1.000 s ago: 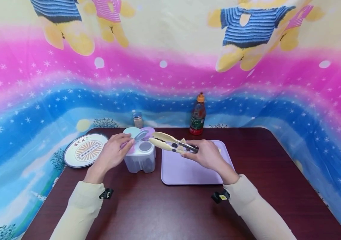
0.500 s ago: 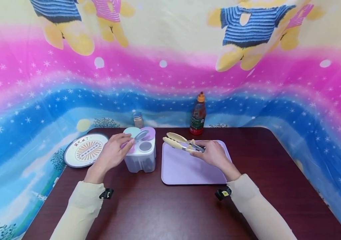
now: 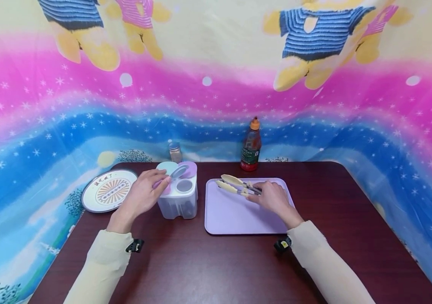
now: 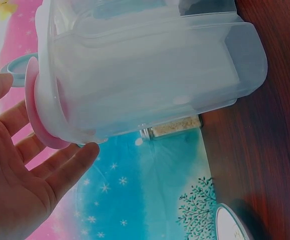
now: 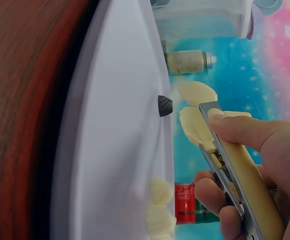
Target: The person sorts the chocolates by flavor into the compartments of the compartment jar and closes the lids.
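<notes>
Over the wood-grain table [image 3: 216, 270], the right hand [image 3: 274, 196] grips food tongs [image 3: 229, 188], long axis leftward and slightly away, tips short of the tray's [image 3: 246, 221] left edge; the left hand [image 3: 145, 192], fingers extended, seemingly touches a raised lid [image 3: 179, 171].

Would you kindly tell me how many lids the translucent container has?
4: green lid at back left, purple lid at back right, raised grey lid at front right, and pink lid at front left, partly hidden by the left hand.
</notes>
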